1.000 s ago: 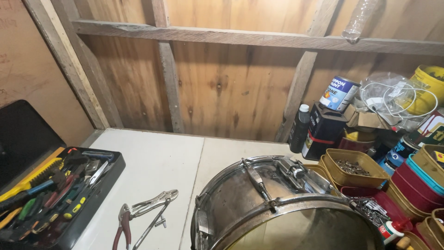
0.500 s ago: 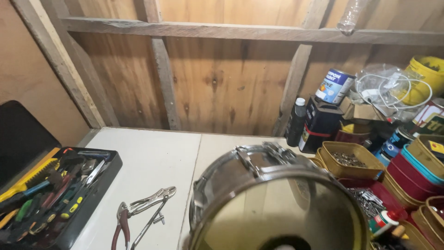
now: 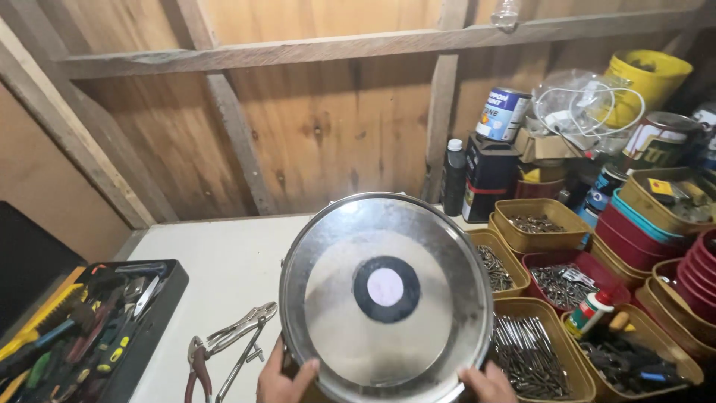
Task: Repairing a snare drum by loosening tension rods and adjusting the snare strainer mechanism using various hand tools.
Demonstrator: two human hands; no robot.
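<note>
I hold a round metal snare drum point(image 3: 384, 295) tilted up on edge, its clear head with a dark centre ring facing me. My left hand point(image 3: 283, 377) grips the lower left of its chrome rim. At the lower right of the rim my right hand point(image 3: 488, 382) grips it too. The drum stands over the white workbench point(image 3: 216, 269), in front of the wooden wall. Both hands are cut off by the bottom edge of the view.
Locking pliers point(image 3: 242, 332) and red-handled pliers point(image 3: 198, 366) lie left of the drum. A black toolbox tray point(image 3: 89, 328) of hand tools sits at far left. Tubs of screws and nails point(image 3: 533, 224) crowd the right, with cans and bottles point(image 3: 488, 168) behind.
The drum has been tipped up from lying on its side to standing on edge, its head now facing me. Both hands have come into view on its lower rim.
</note>
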